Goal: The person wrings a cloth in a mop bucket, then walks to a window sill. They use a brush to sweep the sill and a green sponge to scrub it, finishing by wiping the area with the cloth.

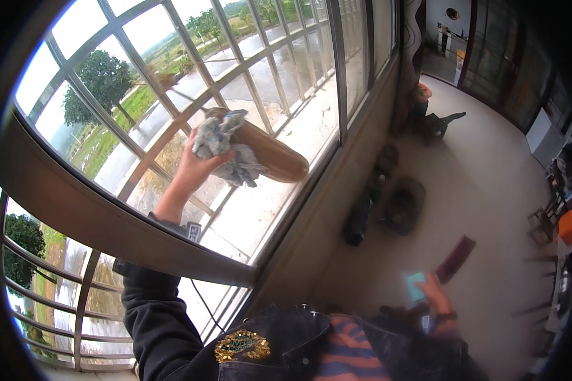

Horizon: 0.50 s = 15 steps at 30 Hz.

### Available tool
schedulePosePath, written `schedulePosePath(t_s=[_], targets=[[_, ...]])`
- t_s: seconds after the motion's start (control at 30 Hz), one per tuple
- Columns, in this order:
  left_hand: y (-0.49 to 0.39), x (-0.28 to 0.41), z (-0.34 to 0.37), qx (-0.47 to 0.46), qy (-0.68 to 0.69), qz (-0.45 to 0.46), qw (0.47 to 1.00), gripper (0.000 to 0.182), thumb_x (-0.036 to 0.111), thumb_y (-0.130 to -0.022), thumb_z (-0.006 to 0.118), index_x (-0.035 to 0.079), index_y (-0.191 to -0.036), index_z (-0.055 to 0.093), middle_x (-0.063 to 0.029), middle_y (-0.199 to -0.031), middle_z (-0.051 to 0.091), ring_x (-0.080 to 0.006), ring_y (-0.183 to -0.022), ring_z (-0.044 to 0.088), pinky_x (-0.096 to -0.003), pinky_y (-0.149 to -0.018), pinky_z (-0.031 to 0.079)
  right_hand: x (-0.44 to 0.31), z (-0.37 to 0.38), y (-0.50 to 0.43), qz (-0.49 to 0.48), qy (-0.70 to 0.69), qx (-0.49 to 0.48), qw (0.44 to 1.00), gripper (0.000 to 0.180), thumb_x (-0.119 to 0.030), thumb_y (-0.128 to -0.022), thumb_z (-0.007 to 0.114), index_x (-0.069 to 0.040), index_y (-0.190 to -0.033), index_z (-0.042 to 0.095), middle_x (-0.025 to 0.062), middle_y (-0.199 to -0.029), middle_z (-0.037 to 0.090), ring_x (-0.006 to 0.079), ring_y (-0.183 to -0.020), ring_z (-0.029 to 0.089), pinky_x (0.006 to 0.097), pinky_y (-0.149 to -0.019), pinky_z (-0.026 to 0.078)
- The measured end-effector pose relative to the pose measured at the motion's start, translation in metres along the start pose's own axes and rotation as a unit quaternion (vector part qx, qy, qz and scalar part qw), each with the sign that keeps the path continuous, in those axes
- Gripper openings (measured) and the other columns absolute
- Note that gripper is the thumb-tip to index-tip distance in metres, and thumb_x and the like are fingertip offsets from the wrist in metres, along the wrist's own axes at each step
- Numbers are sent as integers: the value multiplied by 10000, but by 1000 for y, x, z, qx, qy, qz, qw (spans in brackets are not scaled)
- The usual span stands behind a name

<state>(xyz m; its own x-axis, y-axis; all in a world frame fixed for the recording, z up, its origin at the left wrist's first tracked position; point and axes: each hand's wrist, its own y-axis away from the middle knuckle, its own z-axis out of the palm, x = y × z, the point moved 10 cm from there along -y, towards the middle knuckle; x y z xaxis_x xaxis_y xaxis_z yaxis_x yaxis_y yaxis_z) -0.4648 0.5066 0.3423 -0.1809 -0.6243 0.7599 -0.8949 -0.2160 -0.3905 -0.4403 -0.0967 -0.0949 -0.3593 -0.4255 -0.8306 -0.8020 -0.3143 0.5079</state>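
My left hand [194, 159] reaches past the outer side of a metal window frame [124, 233], which crosses in front of the arm. Its fingers grip a crumpled white and grey cloth [214, 138] with bluish marks. The cloth lies against a long, smooth brown gourd-like object [276, 155], whose rounded end points down to the right. I cannot tell whether that object hangs or rests on something. Low on the right, my right hand [434, 291] holds a turquoise sponge-like block [415, 287] above the floor. This hand looks hazy.
Metal window bars [245, 69] stand beyond the frame, above a pale outer ledge [310, 124]. A dark tub [404, 205] and dark items [357, 221] line the wall's foot. A dark red oblong object [455, 259] appears near my right hand. Wooden stools [543, 226] stand far right.
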Motion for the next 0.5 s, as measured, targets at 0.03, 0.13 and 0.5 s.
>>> schedulePosePath(t_s=[0.03,0.13,0.5], targets=[[-14,-1,6,-13,-1,-12,1000,695,216,-742,838,15,-1316,501,-82,-1242,527,-184,-1146,550,-330,-947,493,-3,0,0,-1,20,6,1000,406,-135,-832,659,-19,-1209,565,63,-1041,647,167,-917,602,349,-803,509],[-59,-3,16,-49,3,-16,999,638,213,-750,835,19,-1278,534,-77,-1160,605,-182,-1088,597,-343,-935,507,-12,6,4,-12,30,-5,999,420,-169,-813,663,1,-1189,582,82,-1001,648,179,-890,609,351,-798,501],[-97,-68,47,-75,-62,-30,995,635,174,-752,830,29,-1295,533,-82,-1175,629,-182,-1085,600,-349,-959,482,-1,-12,21,9,9,-11,1000,306,-130,-820,648,-8,-1098,613,67,-958,651,180,-873,612,340,-799,495]])
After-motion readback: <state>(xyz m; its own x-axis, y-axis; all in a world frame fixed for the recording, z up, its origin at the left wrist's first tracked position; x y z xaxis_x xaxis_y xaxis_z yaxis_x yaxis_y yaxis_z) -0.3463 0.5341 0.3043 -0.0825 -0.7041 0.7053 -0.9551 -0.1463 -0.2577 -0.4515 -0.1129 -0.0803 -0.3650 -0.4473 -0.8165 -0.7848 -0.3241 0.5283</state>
